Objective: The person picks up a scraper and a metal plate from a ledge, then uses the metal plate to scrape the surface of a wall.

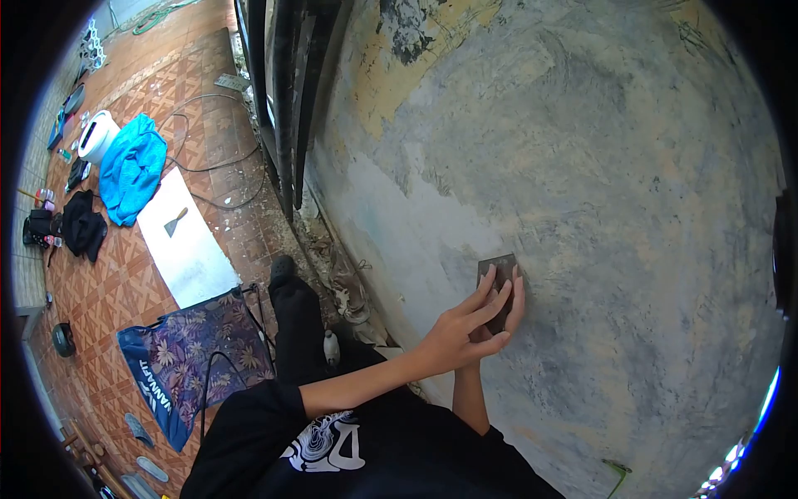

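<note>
A dark, flat rectangular piece that looks like sandpaper (497, 264) lies against the patchy grey plastered wall (615, 241). My left hand (467, 328) presses on it with its fingers stretched over its face and the thumb below. Partly hidden behind the left, my right hand (516, 309) holds the piece along its right side. Pale, smoother plaster shows to the left of both hands, and darker smears cover the wall to the right.
Beside my leg, a patterned bag (208, 345) lies on the tiled floor. A white board (187, 249) bears a putty knife (175, 222). Near it are a blue cloth (133, 170), a white bucket (98, 137) and a cable (218, 170). A dark metal frame (287, 100) stands along the wall.
</note>
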The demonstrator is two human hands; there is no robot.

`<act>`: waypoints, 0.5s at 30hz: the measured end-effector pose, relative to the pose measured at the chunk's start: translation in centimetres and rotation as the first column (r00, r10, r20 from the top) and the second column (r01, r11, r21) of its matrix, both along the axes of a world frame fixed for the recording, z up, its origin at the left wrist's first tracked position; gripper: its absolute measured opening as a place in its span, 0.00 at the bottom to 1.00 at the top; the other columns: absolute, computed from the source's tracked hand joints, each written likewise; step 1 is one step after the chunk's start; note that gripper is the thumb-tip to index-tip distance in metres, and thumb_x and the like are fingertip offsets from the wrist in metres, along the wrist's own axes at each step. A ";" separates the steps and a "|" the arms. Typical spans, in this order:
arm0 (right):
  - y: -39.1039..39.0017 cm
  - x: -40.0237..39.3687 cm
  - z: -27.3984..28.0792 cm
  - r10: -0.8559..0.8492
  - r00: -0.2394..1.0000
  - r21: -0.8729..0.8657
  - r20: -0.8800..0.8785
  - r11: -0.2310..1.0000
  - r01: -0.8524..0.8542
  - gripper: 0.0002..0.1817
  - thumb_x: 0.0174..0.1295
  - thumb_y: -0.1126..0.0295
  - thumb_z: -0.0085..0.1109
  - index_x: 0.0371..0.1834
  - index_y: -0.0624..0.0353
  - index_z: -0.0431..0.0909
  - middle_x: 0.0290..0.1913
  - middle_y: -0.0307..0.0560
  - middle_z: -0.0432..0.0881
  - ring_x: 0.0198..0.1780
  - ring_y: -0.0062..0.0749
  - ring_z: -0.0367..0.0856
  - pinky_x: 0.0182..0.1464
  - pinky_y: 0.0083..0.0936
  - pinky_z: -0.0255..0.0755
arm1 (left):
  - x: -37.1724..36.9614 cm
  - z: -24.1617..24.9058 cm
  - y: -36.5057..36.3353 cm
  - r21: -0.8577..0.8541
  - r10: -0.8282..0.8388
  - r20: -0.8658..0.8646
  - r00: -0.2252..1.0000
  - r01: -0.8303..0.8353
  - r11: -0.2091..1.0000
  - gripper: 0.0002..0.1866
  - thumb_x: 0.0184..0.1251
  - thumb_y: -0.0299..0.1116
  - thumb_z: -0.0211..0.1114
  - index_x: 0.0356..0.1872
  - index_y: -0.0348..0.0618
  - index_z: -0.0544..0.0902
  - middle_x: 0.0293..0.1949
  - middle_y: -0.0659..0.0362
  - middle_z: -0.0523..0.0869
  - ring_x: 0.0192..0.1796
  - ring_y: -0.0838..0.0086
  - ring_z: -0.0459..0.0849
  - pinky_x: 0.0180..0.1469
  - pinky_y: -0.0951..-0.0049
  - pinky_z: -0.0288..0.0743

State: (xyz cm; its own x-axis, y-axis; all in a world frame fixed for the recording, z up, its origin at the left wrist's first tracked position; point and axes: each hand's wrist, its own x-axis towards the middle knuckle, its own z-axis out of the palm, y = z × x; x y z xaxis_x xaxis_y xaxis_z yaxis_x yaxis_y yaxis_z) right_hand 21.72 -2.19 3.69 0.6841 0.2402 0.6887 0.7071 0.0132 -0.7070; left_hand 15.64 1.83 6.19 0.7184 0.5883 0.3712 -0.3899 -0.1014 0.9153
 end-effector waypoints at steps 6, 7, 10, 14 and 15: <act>0.7 0.1 0.9 -0.055 0.987 -0.172 0.154 0.982 0.082 0.14 0.61 0.67 0.50 0.44 0.66 0.71 0.53 0.60 0.71 0.52 0.45 0.73 0.51 0.33 0.71 | 0.6 -1.5 0.5 0.040 -0.031 0.021 0.999 0.031 0.999 0.26 0.51 0.37 0.66 0.52 0.38 0.74 0.60 0.39 0.64 0.55 0.55 0.75 0.45 0.72 0.73; 0.7 0.1 0.2 -0.040 0.996 -0.093 0.076 0.995 0.047 0.14 0.61 0.66 0.51 0.43 0.66 0.71 0.53 0.60 0.71 0.52 0.45 0.73 0.51 0.33 0.71 | 0.5 -1.5 0.6 0.069 -0.030 0.016 0.999 0.029 0.997 0.26 0.52 0.38 0.66 0.52 0.37 0.73 0.60 0.39 0.63 0.54 0.55 0.75 0.45 0.73 0.73; 0.8 0.7 -0.1 -0.018 0.999 -0.051 0.046 0.998 0.020 0.13 0.61 0.65 0.51 0.43 0.64 0.72 0.53 0.60 0.71 0.51 0.45 0.73 0.50 0.33 0.71 | 0.6 -1.4 0.4 0.066 -0.010 0.008 1.000 0.009 0.998 0.27 0.53 0.39 0.65 0.52 0.34 0.73 0.61 0.38 0.62 0.54 0.55 0.75 0.45 0.73 0.73; 0.7 0.3 0.5 0.028 1.000 -0.061 0.005 0.998 -0.027 0.13 0.61 0.64 0.51 0.42 0.63 0.73 0.52 0.60 0.72 0.51 0.44 0.73 0.50 0.33 0.72 | 0.4 -0.9 -0.1 -0.057 -0.007 -0.004 1.000 0.006 0.998 0.28 0.54 0.40 0.65 0.53 0.31 0.72 0.61 0.38 0.62 0.56 0.55 0.73 0.45 0.73 0.73; 0.4 0.2 0.7 0.022 1.000 -0.058 0.004 0.998 -0.022 0.13 0.61 0.64 0.51 0.42 0.63 0.73 0.52 0.60 0.72 0.51 0.44 0.73 0.50 0.33 0.72 | 0.5 -1.0 -0.4 -0.054 -0.012 -0.005 1.000 0.011 0.998 0.28 0.54 0.40 0.65 0.53 0.31 0.72 0.61 0.38 0.62 0.56 0.55 0.73 0.45 0.73 0.73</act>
State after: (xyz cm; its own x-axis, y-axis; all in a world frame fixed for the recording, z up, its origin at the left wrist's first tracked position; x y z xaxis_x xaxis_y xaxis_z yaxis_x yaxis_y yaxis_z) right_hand 21.93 -1.82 4.34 0.6748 0.2952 0.6764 0.7105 -0.0122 -0.7036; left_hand 16.13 1.45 5.22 0.7272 0.5992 0.3349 -0.3856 -0.0470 0.9215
